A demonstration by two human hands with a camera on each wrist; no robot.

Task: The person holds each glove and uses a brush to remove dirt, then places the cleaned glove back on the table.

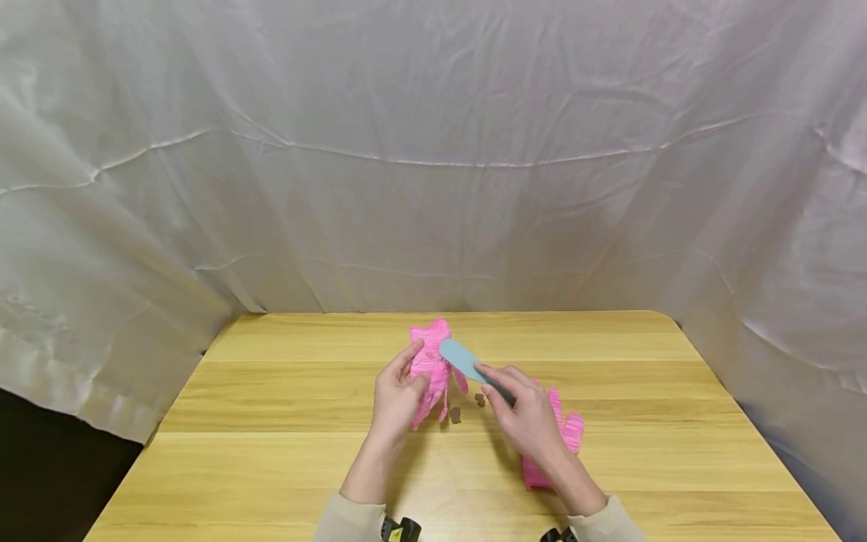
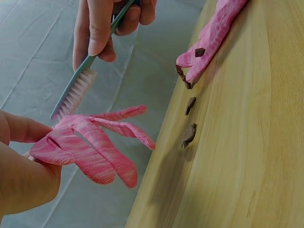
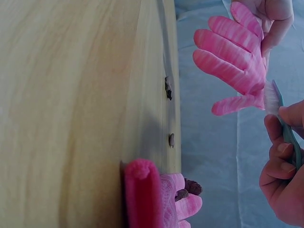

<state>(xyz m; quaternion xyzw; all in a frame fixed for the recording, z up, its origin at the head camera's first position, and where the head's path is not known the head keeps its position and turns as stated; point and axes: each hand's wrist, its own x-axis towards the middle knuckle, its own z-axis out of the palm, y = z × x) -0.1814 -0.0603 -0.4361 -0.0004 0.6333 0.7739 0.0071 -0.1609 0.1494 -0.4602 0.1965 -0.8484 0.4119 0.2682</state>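
Note:
In the head view my left hand (image 1: 398, 397) pinches a pink knitted glove (image 1: 428, 357) between thumb and fingers, above the table. The glove's fingers hang down. My right hand (image 1: 531, 416) grips the dark handle of a blue-green brush (image 1: 459, 358). White bristles (image 2: 75, 94) touch the raised glove near my left fingertips, as the left wrist view shows. A second pink glove (image 1: 573, 433) lies on the table, partly hidden under my right forearm. Dark brown clumps (image 2: 200, 52) sit on and beside that glove in the left wrist view.
Two loose brown clumps, one nearer (image 1: 455, 415) and one farther (image 1: 480, 400), lie on the wooden table (image 1: 271, 406) between the gloves. Pale grey curtains (image 1: 433, 211) hang behind the table and along both sides.

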